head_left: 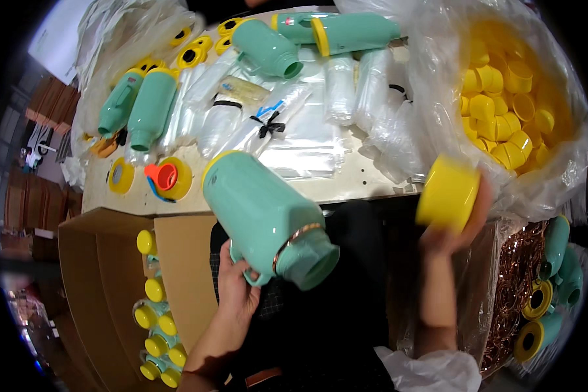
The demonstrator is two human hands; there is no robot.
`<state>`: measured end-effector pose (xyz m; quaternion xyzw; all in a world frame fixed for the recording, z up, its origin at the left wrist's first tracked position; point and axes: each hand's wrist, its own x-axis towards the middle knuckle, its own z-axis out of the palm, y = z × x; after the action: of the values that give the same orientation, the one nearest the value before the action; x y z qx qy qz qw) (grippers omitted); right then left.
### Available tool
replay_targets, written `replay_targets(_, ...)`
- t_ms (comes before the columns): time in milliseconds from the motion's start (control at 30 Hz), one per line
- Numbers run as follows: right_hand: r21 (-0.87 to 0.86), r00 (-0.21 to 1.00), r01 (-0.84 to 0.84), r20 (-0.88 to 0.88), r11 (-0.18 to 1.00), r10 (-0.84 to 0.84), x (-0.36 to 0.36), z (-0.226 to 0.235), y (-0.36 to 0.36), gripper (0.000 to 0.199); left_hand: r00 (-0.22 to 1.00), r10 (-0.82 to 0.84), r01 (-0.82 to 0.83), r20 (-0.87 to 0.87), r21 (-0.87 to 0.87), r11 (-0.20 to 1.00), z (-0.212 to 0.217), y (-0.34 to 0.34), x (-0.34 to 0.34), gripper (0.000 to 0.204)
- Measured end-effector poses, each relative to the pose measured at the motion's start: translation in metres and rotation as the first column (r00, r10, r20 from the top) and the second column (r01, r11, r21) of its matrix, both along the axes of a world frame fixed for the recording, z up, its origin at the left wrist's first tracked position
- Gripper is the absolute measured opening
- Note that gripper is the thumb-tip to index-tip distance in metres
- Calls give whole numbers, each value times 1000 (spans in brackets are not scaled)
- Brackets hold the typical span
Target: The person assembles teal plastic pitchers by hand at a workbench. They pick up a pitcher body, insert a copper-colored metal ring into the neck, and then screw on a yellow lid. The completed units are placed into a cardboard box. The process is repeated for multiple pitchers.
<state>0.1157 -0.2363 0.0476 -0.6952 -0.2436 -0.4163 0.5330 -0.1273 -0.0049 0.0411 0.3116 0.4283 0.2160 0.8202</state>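
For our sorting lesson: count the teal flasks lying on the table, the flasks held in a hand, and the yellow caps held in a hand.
Teal flasks on table: 5
Teal flask in left hand: 1
Yellow cap in right hand: 1
Total: 7

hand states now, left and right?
Left hand: closed on the handle of the mint-green flask body.
Right hand: holding the yellow cap.
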Motion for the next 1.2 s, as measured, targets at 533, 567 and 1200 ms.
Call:
replay_targets(533, -134, 683, -680, -473, 721, 557, -220, -75, 34, 91, 978, -178, 208, -109, 455, 866, -7, 16, -54, 48)
replay_targets(567, -184, 641, -725, -534, 664, 552, -224, -77, 24, 89, 945, -255, 325, -203, 515, 793, -5, 22, -62, 48)
replay_targets(1200, 218, 5, -920, -826, 326, 564, -39, -2, 25, 61, 887, -267, 317, -377, 917, -241, -55, 65, 182, 9)
